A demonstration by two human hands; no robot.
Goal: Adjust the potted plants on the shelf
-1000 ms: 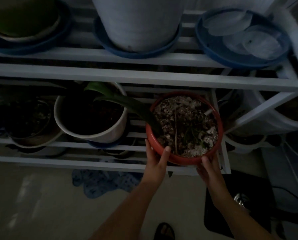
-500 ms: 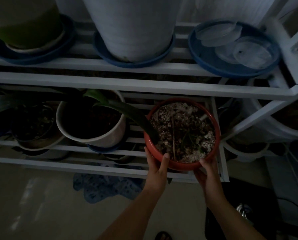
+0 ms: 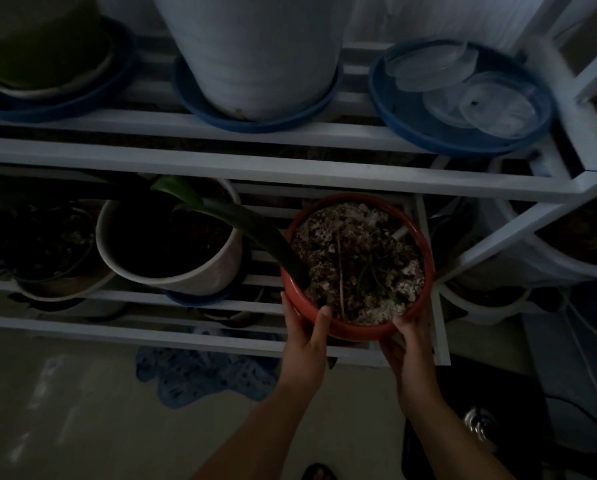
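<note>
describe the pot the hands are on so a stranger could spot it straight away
Find the white slatted shelf rack and look at its lower tier, right end. The red pot sits there, left hand and right hand gripping its near rim. Unlike the white pot beside it, it is red and filled with pale, chunky mix.

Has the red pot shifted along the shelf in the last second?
No. The red pot still sits against the shelf's right end rail; only the view shifted.
</note>
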